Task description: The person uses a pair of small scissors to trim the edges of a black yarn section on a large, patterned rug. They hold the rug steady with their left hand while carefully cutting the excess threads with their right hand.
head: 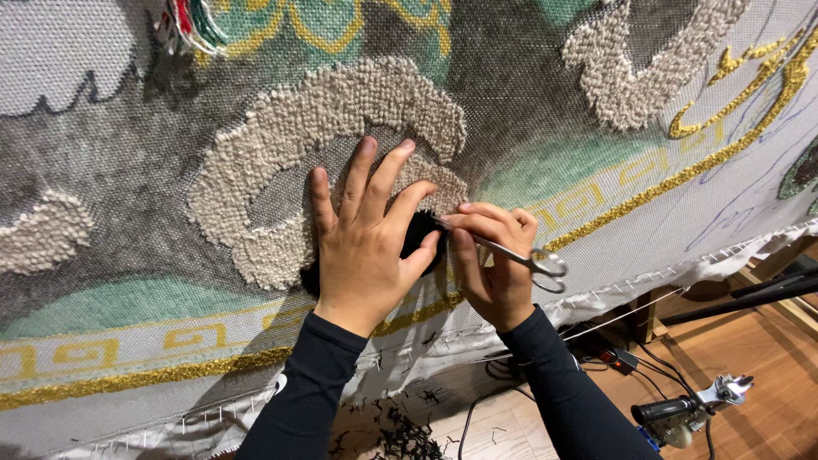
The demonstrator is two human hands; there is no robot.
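- Head view: our left hand lies flat with fingers spread on the rug, which hangs stretched upright on a frame; it grips nothing and only presses the backing cloth.
- Beneath that palm sits a black tuft patch, beside the cream looped pile.
- Our right hand is closed around small scissors, thumb and fingers pinching the shank, tips aimed at the black patch, loops trailing right.
- We judge the scissors light, stiff and sharp, best held by the loops or shank; the yarn is soft and gives easily, and the cloth is taut but springy.
- Black yarn clippings lie on the wooden floor below, near a tool and cables.
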